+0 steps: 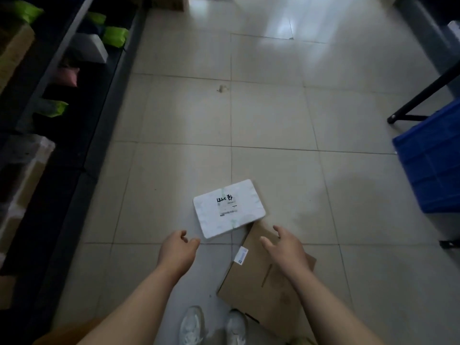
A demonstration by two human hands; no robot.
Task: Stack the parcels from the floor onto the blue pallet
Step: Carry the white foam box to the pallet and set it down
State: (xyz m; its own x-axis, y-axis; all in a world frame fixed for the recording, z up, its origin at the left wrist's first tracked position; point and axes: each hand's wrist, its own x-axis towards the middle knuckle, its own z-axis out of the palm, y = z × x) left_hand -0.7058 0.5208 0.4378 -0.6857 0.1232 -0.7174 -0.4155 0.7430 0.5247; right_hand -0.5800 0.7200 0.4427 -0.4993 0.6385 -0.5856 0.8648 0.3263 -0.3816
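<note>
A flat white foam parcel [229, 207] with a label and black handwriting lies on the tiled floor in front of me. A flat brown cardboard parcel [258, 290] lies just behind it on the right, one corner tucked under the white one. My left hand [178, 250] hovers near the white parcel's near-left corner, fingers loosely curled, holding nothing. My right hand [283, 247] is spread open above the cardboard parcel's far end. A blue plastic pallet or crate [433, 165] shows at the right edge.
Dark shelving [62, 100] with green, pink and white parcels runs along the left. A black metal table leg [420, 98] stands at the right, beyond the blue plastic. My white shoes [214, 327] are at the bottom. Tiled floor stretches ahead.
</note>
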